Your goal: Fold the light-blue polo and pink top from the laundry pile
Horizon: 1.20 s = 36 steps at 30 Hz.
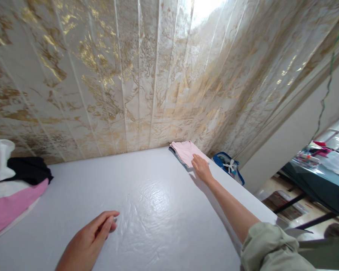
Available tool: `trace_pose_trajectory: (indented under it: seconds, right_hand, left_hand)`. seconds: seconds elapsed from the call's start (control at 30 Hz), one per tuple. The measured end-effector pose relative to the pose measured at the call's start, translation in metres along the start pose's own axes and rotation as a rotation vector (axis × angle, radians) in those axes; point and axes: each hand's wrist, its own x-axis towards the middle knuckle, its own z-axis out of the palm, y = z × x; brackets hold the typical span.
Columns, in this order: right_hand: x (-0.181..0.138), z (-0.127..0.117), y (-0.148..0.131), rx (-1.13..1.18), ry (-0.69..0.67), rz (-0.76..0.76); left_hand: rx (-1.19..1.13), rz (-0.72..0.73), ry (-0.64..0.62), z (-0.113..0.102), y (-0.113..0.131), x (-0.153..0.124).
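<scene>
At the table's far right, a small stack of folded garments has a pale pink folded garment (pixel 183 151) on top, with dark and grey layers showing below its left edge. My right hand (pixel 202 168) reaches out and rests on the stack's near right side, fingers stretched out over the pink cloth. Closer to me, my left hand (pixel 92 237) hovers over or rests on the white table (pixel 147 180), its fingers curled and thumb pressed against them. Nothing shows in that hand.
Along the left edge lies a heap of clothes, including pink cloth (pixel 19 201), black cloth (pixel 31 169) and white cloth (pixel 0 160). Patterned gold-white curtain (pixel 130 75) hangs behind the table. A blue-edged bag (pixel 228 164) sits beyond the right edge. Another cluttered table (pixel 327 177) stands farther right.
</scene>
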Motion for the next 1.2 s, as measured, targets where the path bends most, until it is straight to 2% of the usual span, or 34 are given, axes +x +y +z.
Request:
trace_pose_trajectory:
  seconds: [0.1, 0.2, 0.3, 0.4, 0.43, 0.5, 0.6, 0.67, 0.77, 0.9, 0.97, 1.07, 1.2]
  right_hand:
    - [0.015, -0.003, 0.007, -0.055, -0.011, 0.167]
    - [0.022, 0.000, 0.005, -0.080, -0.153, 0.272]
    - [0.024, -0.001, -0.002, -0.086, -0.237, 0.307]
    - [0.018, -0.003, -0.008, -0.086, -0.215, 0.254]
    - [0.015, -0.002, -0.008, -0.105, -0.147, 0.200]
    - [0.012, 0.004, -0.005, -0.122, -0.074, 0.094]
    - [0.018, 0.021, -0.008, -0.124, -0.060, 0.054]
    - [0.020, 0.028, -0.027, -0.101, 0.019, -0.018]
    - [0.001, 0.027, -0.085, 0.074, 0.066, -0.285]
    - [-0.056, 0.023, -0.181, 0.302, -0.081, -0.552]
    - [-0.085, 0.020, -0.215, 0.334, -0.145, -0.637]
    - [-0.110, 0.014, -0.237, 0.320, -0.150, -0.628]
    - [-0.111, 0.011, -0.234, 0.372, -0.160, -0.634]
  left_hand:
    - [-0.007, -0.008, -0.006, 0.000, -0.002, -0.001]
    - [-0.008, -0.007, -0.028, 0.001, -0.005, 0.001]
    - [-0.015, -0.009, -0.040, 0.002, 0.000, 0.002]
    - [0.001, -0.018, -0.031, 0.001, 0.019, -0.007]
    - [0.010, -0.026, -0.028, 0.000, 0.027, -0.010]
    - [0.007, -0.009, -0.016, -0.002, 0.039, -0.015]
    - [-0.002, 0.005, -0.006, -0.006, 0.045, -0.017]
    - [0.006, -0.012, 0.007, -0.009, 0.045, -0.018]
    - [0.018, -0.024, 0.016, -0.011, 0.046, -0.022]
    - [0.025, -0.003, 0.013, -0.013, 0.048, -0.025]
    - [0.012, 0.020, 0.020, -0.012, 0.049, -0.025]
    - [-0.039, 0.038, 0.034, -0.012, 0.048, -0.027]
    - [0.023, 0.102, 0.137, -0.026, 0.042, -0.024]
